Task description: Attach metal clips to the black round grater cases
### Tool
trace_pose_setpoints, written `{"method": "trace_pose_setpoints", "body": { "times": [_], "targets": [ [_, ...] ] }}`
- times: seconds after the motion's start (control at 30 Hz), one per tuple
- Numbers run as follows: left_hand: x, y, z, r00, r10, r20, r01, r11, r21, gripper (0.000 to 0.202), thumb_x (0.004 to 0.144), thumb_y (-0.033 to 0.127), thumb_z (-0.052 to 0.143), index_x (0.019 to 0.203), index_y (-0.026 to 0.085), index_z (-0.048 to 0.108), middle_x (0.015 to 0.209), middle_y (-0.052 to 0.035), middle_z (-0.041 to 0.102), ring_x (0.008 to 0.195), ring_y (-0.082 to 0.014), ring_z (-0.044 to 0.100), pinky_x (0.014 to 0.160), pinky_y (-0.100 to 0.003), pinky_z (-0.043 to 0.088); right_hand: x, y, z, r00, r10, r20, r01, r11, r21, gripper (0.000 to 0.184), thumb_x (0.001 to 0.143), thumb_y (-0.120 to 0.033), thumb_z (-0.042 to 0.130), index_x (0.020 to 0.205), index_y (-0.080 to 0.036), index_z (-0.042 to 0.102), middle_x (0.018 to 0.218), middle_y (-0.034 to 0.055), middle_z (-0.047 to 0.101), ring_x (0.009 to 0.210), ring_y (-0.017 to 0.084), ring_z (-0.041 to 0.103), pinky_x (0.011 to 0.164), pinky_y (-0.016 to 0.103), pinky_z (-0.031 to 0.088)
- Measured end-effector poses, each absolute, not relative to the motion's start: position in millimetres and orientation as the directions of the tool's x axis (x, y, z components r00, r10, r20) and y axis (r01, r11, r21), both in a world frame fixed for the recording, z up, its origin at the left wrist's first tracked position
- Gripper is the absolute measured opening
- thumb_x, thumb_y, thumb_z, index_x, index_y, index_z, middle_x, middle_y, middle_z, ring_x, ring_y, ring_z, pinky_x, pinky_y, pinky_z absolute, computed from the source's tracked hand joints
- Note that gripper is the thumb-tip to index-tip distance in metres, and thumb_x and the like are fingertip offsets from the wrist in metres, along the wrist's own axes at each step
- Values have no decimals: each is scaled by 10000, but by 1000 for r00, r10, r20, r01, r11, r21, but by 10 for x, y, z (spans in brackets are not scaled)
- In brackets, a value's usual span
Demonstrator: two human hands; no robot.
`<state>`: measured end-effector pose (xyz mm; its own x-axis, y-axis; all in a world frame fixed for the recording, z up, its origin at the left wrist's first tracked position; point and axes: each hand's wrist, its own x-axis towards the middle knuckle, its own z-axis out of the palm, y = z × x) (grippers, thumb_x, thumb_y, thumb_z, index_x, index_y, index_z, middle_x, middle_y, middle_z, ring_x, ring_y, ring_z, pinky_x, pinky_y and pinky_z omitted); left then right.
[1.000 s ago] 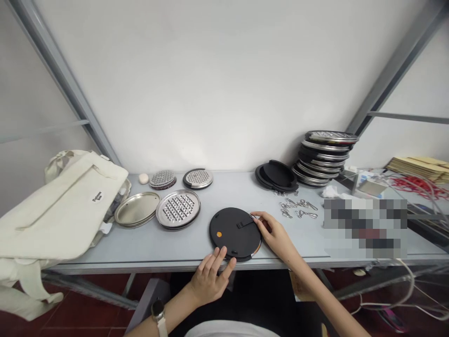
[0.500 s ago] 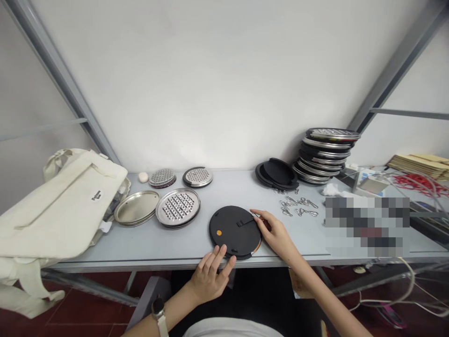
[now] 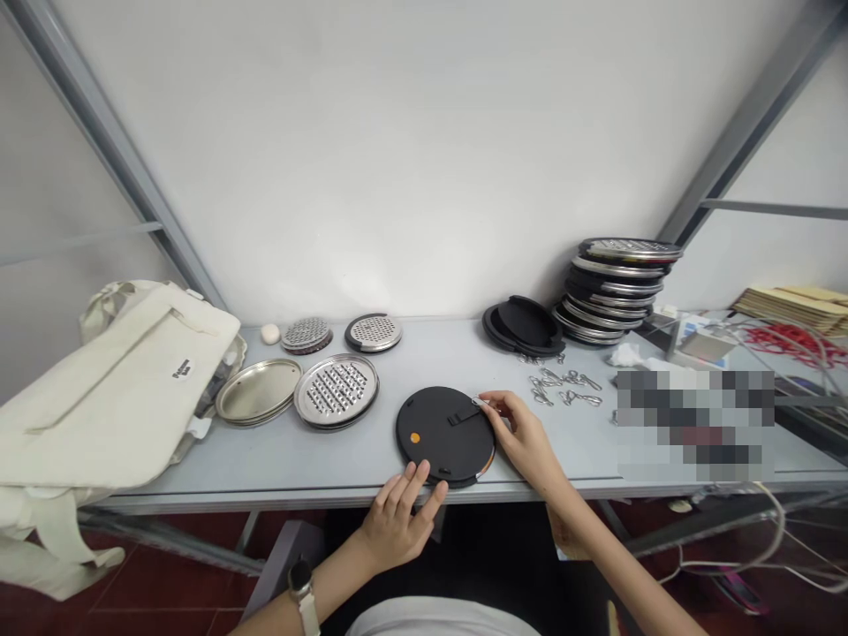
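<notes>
A round black plastic disc (image 3: pixel 443 433) with an orange dot lies flat near the table's front edge. My left hand (image 3: pixel 404 517) is open, its fingers spread and their tips resting on the disc's near rim. At the disc's far right edge, my right hand (image 3: pixel 520 433) is pinched on a small shiny piece, apparently a metal wire clip (image 3: pixel 478 403), beside a slot in the disc. The fingers partly cover it. Several similar loose wire clips (image 3: pixel 563 389) lie right of that hand.
Left of the disc are a round metal grater plate (image 3: pixel 336 389) and plain metal discs (image 3: pixel 258 391). Smaller graters (image 3: pixel 374 333) sit behind. Black round parts (image 3: pixel 523 327) and a tall grater stack (image 3: pixel 616 291) stand at the back right. A cream bag (image 3: pixel 125 389) leans at left.
My right fingers have shifted slightly and curled more at the disc's edge. The left hand and the disc have hardly moved.
</notes>
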<state>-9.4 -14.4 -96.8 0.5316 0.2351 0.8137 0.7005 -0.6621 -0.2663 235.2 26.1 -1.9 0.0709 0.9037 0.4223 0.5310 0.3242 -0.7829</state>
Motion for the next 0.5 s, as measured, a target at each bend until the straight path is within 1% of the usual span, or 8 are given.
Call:
{"method": "trace_pose_setpoints", "body": {
  "times": [0.17,0.5],
  "targets": [
    [-94,-146,-976,533,234,813,702,-659,-270,629,773,202,585,1393,206,479,1470,-145,406,1258,-260,498,1018,-363,370,2367,269,-30,35,898,439,555,347,-756,245,959,-358,460,1041,-215,641,992,76,662,942,222,618,848,367,496],
    [-93,-144,-998,531,246,811,707,-657,-263,635,765,203,588,1390,213,478,1462,-133,422,1247,-256,506,1015,-360,377,2369,255,-18,22,912,410,560,329,-761,262,961,-332,451,1059,-208,660,996,83,648,959,223,611,862,373,489]
  ]
}}
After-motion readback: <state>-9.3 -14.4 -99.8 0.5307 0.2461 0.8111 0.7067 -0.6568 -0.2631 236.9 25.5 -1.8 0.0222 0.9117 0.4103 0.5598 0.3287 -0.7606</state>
